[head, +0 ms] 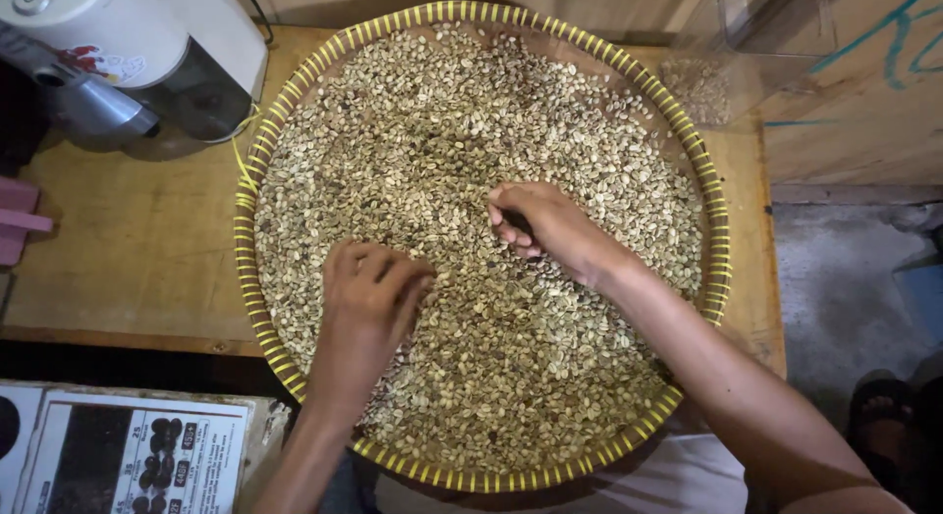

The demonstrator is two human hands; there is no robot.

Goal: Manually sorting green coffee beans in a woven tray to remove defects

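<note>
Overhead, head view: round woven tray (246, 195) with yellow-bound rim sits on a wooden table (138, 239), filled almost edge to edge with pale green coffee beans (471, 121). Left hand (368, 303) rests on the beans at lower centre, fingers bent downward into the layer; whether they pinch anything, cannot tell. Right hand (545, 227) lies near the tray's middle, fingers curled closed around something dark, mostly hidden. Clear plastic container (727, 62) at upper right holds a few beans. White appliance (128, 53) upper left, cut off. Printed sheet (128, 455) lower left, partly out of frame.
</note>
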